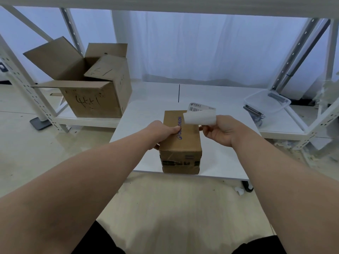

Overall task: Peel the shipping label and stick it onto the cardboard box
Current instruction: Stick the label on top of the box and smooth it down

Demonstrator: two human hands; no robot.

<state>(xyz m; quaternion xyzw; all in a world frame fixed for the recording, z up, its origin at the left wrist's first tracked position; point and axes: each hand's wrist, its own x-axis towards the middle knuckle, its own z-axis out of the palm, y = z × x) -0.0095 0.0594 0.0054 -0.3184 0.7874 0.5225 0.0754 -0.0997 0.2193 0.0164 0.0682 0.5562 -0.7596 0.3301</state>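
A small brown cardboard box [185, 143] with blue lettering on its top and tape on its near face stands on the white table [227, 162]. My left hand [161, 132] grips the box's left top edge, thumb on the top. My right hand [220, 131] is raised beside the box's far right corner and pinches a white shipping label [200, 115]. The sheet curls over: a plain white side faces me, and a printed part with a barcode sticks up behind it. I cannot tell whether backing and label are apart.
A large open cardboard box [91, 85] sits at the back left on a low shelf. A clear plastic tub [267, 103] with metal tools beside it stands at the right. White shelving posts [300, 57] frame both sides. The table's near edge is just in front of the small box.
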